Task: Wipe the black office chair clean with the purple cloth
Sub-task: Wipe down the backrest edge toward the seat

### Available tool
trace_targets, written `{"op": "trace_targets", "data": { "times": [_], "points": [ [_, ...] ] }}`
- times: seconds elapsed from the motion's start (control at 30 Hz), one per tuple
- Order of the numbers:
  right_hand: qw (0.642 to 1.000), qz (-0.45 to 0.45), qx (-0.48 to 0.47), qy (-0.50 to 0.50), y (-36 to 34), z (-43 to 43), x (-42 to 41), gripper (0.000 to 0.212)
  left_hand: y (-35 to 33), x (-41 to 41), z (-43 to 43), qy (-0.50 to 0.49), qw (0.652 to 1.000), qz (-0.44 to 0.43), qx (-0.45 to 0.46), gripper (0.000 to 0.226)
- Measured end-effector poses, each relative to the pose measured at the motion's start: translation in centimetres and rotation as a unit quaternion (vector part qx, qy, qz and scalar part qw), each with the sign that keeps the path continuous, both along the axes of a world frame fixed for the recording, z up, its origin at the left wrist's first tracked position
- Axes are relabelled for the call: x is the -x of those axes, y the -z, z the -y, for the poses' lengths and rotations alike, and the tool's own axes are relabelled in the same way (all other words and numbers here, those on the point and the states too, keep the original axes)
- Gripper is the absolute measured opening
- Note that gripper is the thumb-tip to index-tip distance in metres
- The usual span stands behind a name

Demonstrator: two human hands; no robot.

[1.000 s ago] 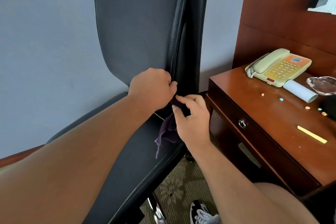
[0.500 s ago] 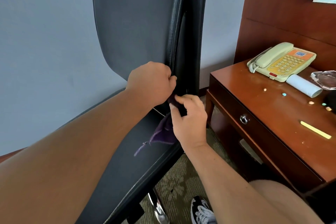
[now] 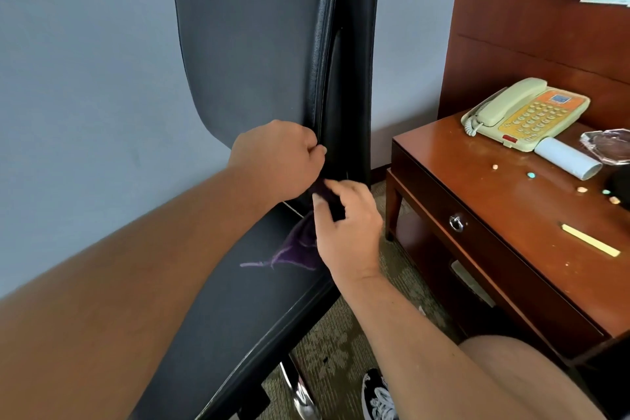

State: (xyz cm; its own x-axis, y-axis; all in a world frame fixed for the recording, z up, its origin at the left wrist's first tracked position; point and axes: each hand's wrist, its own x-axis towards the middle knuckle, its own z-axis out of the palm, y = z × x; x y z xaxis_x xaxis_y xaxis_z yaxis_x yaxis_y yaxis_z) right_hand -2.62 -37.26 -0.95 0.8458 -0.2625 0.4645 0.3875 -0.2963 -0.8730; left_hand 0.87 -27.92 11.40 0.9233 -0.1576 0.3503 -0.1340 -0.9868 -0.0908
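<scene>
Evidently light and limp, the purple cloth (image 3: 298,247) droops onto the seat of the black office chair (image 3: 252,54), best held bunched as the right hand (image 3: 347,228) pinches it, while the left hand (image 3: 278,160) grips the backrest edge.

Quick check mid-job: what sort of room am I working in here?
Probably a hotel room or small office: a corded desk phone sits on a dark wooden desk with a drawer, patterned carpet covers the floor, and the black office chair stands before a plain wall.
</scene>
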Motion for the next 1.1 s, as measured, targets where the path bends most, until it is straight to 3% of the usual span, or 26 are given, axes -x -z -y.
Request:
{"op": "trace_targets", "data": {
  "times": [0.13,0.33,0.57,0.7,0.93,1.0,1.1],
  "points": [
    [0.999,-0.039,-0.002,-0.024,0.4,0.8,0.2,0.023,0.1,0.2,0.1,0.0,1.0,0.006,0.006,0.044],
    [0.995,0.047,-0.084,-0.004,-2.4,-0.2,0.1,0.023,0.3,0.7,-0.1,0.002,1.0,0.0,0.011,0.043],
    [0.997,-0.016,0.075,-0.03,2.0,0.5,1.0,0.024,0.1,1.0,-0.2,0.017,1.0,0.001,-0.006,0.044],
    [0.991,-0.106,0.071,-0.039,2.9,1.2,1.5,0.02,0.1,1.1,-0.1,0.003,1.0,-0.001,-0.002,0.044],
    [0.999,0.009,-0.03,-0.019,0.7,-0.5,1.8,0.02,0.7,1.6,0.0,0.0,1.0,0.009,0.018,0.044],
    [1.0,-0.017,0.006,-0.023,2.3,-0.6,1.9,0.018,0.7,1.8,-0.1,-0.001,1.0,0.014,0.017,0.044],
    [0.988,-0.15,0.005,-0.033,5.4,-0.6,2.3,0.018,0.6,1.8,-0.2,-0.001,1.0,0.015,0.017,0.044]
  ]
}}
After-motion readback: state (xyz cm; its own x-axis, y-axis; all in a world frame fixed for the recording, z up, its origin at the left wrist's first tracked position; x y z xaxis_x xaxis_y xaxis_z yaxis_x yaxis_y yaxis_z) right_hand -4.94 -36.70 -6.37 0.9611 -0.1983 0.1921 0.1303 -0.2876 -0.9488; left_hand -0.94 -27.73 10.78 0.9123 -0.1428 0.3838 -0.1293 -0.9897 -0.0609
